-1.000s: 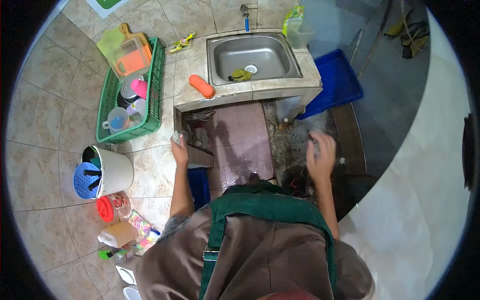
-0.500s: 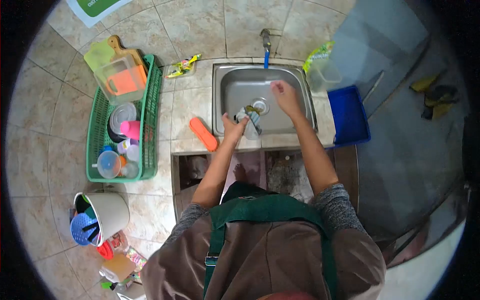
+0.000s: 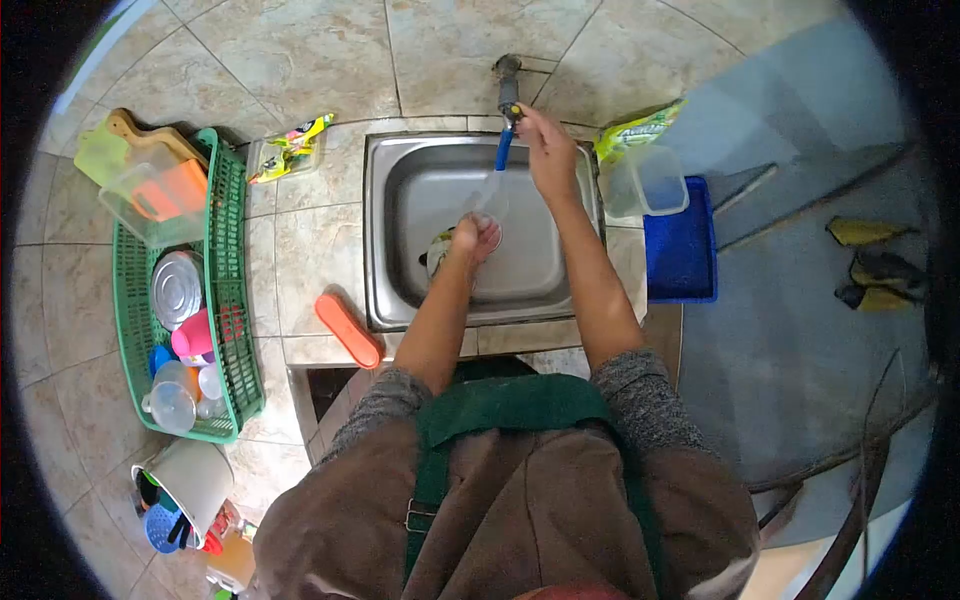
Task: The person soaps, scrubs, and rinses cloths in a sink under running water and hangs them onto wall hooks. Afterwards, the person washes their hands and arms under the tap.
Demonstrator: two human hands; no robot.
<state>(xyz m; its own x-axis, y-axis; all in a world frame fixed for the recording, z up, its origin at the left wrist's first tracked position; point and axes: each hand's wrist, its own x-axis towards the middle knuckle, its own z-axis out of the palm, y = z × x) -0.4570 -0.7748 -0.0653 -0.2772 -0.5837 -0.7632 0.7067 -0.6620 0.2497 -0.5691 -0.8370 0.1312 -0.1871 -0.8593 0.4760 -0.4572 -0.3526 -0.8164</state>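
My left hand [image 3: 474, 238] is low in the steel sink [image 3: 545, 285], over the drain, with its fingers stretched out under a thin stream of water. Beside its wrist lies a crumpled whitish and yellow-green thing with a dark patch [image 3: 437, 252]; its kind is unclear and my arm partly covers it. At the wall, my right hand [image 3: 550, 152] has its fingertips on the handle of the tap [image 3: 512, 108]. A blue hose end [image 3: 503, 150] hangs from the spout above the basin.
To the left are a green basket [image 3: 236, 350] of dishes, an orange brush-like piece [image 3: 348, 330] and a yellow packet [image 3: 292, 150]. Right of the sink stand a clear plastic container [image 3: 650, 182], a green packet [image 3: 640, 130] and a blue tray [image 3: 682, 255]. A white bucket [image 3: 195, 480] stands lower left.
My right hand has gone up from the basin to the tap, and water now runs. My left hand has let go of the crumpled thing and moved deeper into the sink.
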